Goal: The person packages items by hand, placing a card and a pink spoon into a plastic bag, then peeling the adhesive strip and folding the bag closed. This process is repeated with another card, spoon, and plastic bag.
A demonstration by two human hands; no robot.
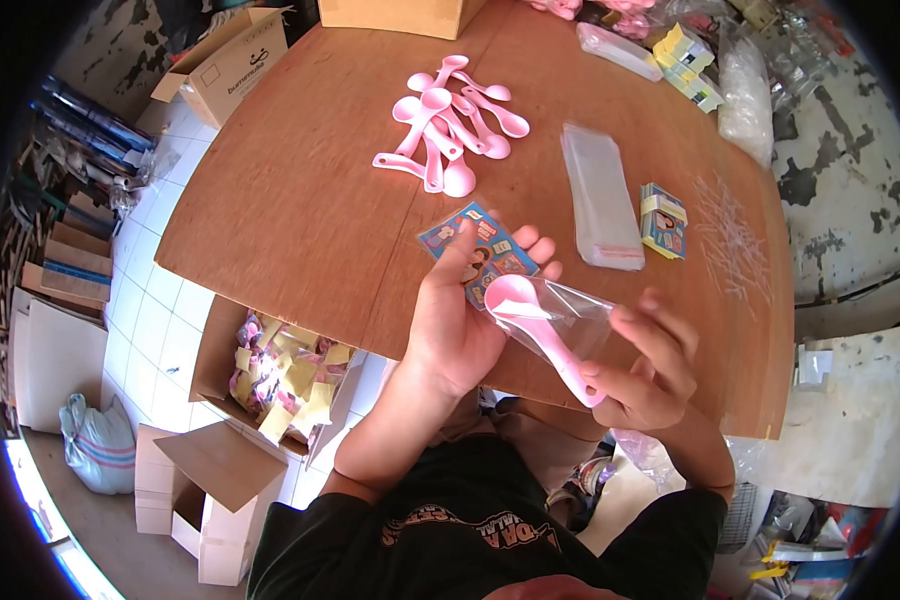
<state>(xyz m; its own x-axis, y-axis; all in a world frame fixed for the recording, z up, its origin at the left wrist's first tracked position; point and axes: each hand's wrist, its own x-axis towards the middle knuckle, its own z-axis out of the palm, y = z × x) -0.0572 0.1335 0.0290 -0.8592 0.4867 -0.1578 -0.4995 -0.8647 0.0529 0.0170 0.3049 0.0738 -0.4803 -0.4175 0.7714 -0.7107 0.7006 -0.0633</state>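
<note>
My left hand (460, 320) grips a blue printed card (480, 252) in a clear sleeve, thumb on top and fingers beneath. Beside it, my right hand (655, 365) pinches the handle end of a pink spoon (535, 325). A clear plastic bag (575, 318) lies around the spoon, its bowl end close to my left palm. Farther up the table is a loose pile of pink spoons (440, 120). To the right lie a stack of clear bags (602, 200) and a banded stack of cards (662, 222).
Thin white strips (730, 235) are scattered at the table's right side. Yellow card pieces (685, 60) and plastic rolls sit at the far right. Below the left edge stands an open carton (220, 345) full of packed items; another open carton (230, 500) is nearer.
</note>
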